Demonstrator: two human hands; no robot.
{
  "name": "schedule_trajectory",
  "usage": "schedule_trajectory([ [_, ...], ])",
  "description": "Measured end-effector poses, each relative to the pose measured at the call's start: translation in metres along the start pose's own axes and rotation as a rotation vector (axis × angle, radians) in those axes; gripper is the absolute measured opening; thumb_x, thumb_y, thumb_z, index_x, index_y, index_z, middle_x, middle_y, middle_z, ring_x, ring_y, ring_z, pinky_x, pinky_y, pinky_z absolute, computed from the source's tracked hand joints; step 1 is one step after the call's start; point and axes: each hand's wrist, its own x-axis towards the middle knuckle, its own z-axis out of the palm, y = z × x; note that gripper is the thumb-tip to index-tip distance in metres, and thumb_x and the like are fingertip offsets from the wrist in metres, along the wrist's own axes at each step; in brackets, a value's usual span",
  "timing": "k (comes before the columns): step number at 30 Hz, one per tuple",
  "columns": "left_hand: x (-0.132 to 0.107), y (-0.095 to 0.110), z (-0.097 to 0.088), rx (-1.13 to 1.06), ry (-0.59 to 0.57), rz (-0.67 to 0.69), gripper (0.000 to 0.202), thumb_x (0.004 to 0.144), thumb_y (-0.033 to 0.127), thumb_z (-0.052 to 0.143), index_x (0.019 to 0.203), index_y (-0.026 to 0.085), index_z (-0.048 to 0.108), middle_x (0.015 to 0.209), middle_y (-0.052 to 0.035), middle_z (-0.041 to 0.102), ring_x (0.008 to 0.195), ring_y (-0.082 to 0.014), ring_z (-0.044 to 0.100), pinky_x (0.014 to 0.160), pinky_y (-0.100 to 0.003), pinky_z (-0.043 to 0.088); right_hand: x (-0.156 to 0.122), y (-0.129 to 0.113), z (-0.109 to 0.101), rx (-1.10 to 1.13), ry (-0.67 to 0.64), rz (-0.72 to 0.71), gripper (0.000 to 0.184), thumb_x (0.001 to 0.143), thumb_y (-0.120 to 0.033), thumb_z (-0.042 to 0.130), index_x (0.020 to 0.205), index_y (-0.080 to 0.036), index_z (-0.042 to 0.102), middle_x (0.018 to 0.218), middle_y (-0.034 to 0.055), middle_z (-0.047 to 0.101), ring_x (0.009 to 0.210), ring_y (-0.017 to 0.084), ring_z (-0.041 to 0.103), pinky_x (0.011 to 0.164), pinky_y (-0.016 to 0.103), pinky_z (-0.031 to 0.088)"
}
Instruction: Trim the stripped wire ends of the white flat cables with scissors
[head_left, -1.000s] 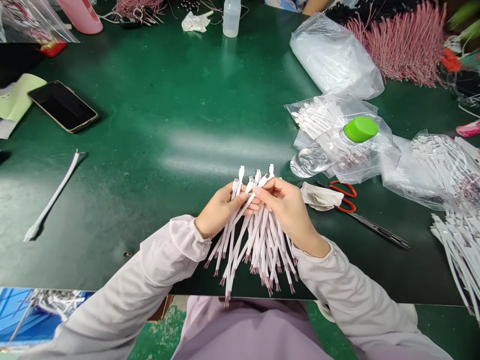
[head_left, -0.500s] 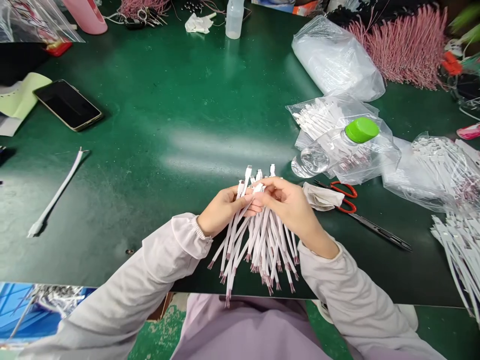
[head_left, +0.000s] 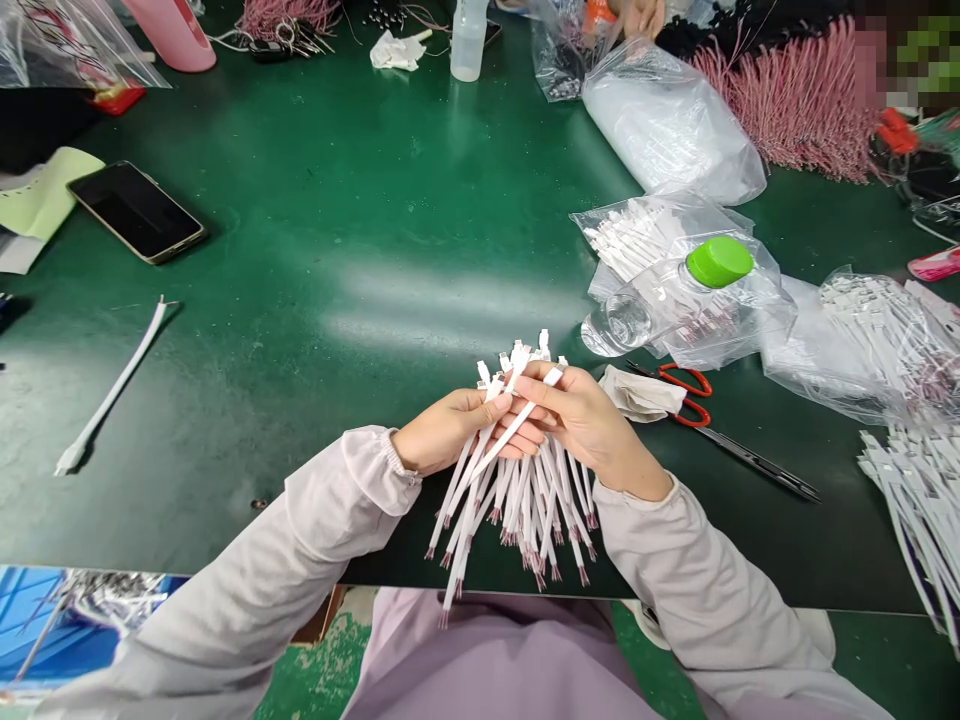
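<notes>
Left grip (head_left: 457,425) clenched around a bunch of flat white cables (head_left: 521,510), fingers wrapped under the bunch, thumb on top. Right grip (head_left: 581,415) grasping the same bunch higher up, fingers over one cable (head_left: 521,420) that lies slanted across the rest. The two grips are touching the bunch side by side, held just above the near edge of the green desk (head_left: 300,330). White plug ends stick up above the grips; pink-red wire tips hang below them.

Just right of the right grip: a folded cloth (head_left: 641,393) and red-handled scissors (head_left: 686,385) with long dark blades. Beyond that, a plastic bag of white connectors (head_left: 637,235) with a green-capped bottle (head_left: 720,262) lying on its side against it. Further right, a bagged batch of cables (head_left: 862,340) and a loose pile of white cables (head_left: 915,500).

Well left of the left grip, one loose white cable (head_left: 112,385) lies on the desk, with a phone (head_left: 135,212) beyond it. Far ahead of the grips, a co-worker's hand (head_left: 641,15) is at a small plastic bag (head_left: 566,60), beside a bunch of pink wires (head_left: 787,110).
</notes>
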Motion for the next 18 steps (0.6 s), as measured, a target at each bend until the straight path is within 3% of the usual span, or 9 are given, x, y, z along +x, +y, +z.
schedule_trajectory([
  [4,-0.007,0.009,-0.005,0.076,-0.012,-0.07,0.039,0.082,0.043,0.066,0.102,0.01,0.068,0.096,-0.0145,0.071,0.087,-0.019,0.068,0.082,-0.032,0.053,0.001,0.0,-0.002,0.032,0.112,-0.088,0.03,0.076,-0.034,0.073,0.066,-0.017,0.05,0.053,-0.0074,0.038,0.044,0.003,0.028,0.041,0.021,0.018],
  [8,-0.018,0.025,-0.011,0.198,-0.007,-0.174,0.037,0.08,0.024,0.07,0.115,0.017,0.062,0.1,-0.0096,0.069,0.093,-0.0184,0.066,0.087,-0.035,0.052,-0.002,-0.005,-0.006,-0.01,0.165,-0.131,0.033,0.079,-0.033,0.071,0.065,-0.019,0.045,0.051,-0.009,0.031,0.042,0.003,0.025,0.042,0.022,0.017],
  [12,-0.023,0.036,-0.012,0.197,0.132,-0.109,0.049,0.082,0.014,0.066,0.129,0.016,0.051,0.099,-0.0097,0.069,0.092,-0.018,0.068,0.095,-0.037,0.05,-0.006,-0.009,-0.01,-0.21,0.2,-0.18,0.033,0.078,-0.033,0.071,0.064,-0.019,0.045,0.052,-0.0088,0.03,0.043,0.004,0.024,0.042,0.023,0.016],
  [16,-0.023,0.04,-0.007,0.12,0.328,-0.007,0.075,0.087,0.012,0.059,0.15,0.012,0.017,0.104,-0.0139,0.071,0.101,-0.02,0.068,0.106,-0.039,0.043,-0.008,-0.009,-0.011,-0.438,0.234,-0.247,0.03,0.077,-0.032,0.07,0.064,-0.018,0.047,0.055,-0.0074,0.036,0.047,0.005,0.027,0.046,0.023,0.02],
  [18,-0.023,0.04,-0.007,0.093,0.362,-0.019,0.082,0.085,0.008,0.06,0.151,0.012,0.011,0.107,-0.0148,0.071,0.104,-0.021,0.067,0.108,-0.04,0.041,-0.008,-0.009,-0.011,-0.478,0.23,-0.245,0.03,0.079,-0.034,0.068,0.064,-0.018,0.047,0.055,-0.0072,0.037,0.047,0.005,0.027,0.047,0.024,0.021],
])
